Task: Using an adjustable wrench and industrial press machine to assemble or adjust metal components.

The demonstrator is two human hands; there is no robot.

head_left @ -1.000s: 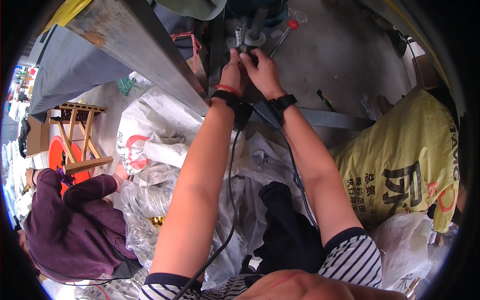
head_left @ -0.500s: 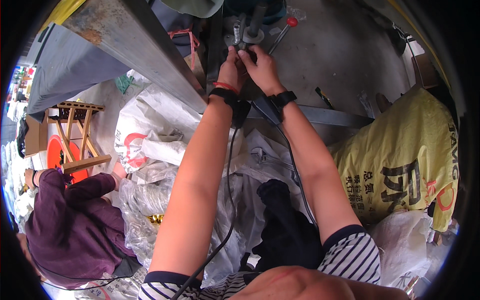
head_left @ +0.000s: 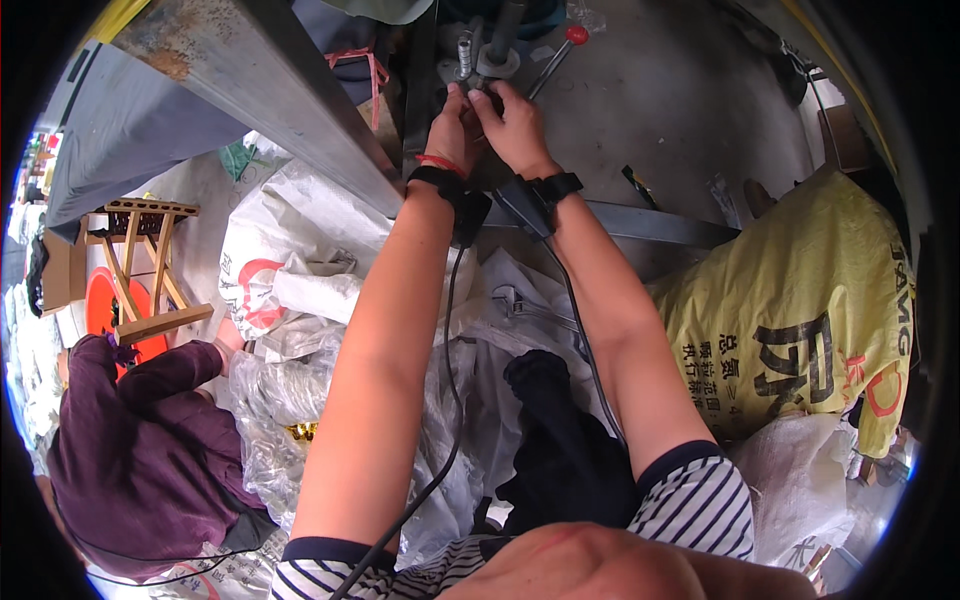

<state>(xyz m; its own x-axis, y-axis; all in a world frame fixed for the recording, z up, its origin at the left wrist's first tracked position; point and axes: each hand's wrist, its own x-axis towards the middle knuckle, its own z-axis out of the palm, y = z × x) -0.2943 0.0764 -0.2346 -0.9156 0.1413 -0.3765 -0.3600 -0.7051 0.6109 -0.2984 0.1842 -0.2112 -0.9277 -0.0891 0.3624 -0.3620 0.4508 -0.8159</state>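
Grey floor (head_left: 660, 110) lies between one and two o'clock. An orange basin (head_left: 98, 300) at nine holds dark bits; the yellow sack (head_left: 750, 310) at three, contents hidden, bears large black characters and red print. At twelve, left hand (head_left: 453, 132) and right hand (head_left: 513, 127) bend close together below a silvery, ribbed metal fitting (head_left: 464, 55); whether they pinch it, I cannot tell.

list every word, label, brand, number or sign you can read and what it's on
I won't copy any wording, but print shows here:
Yellow sack: large black characters, smaller black rows, red print and big lettering near its edge.
White sack at left: dark characters beside a red curved mark, partly lost in folds.
White bag at the lower left edge: dark print, too small to read.
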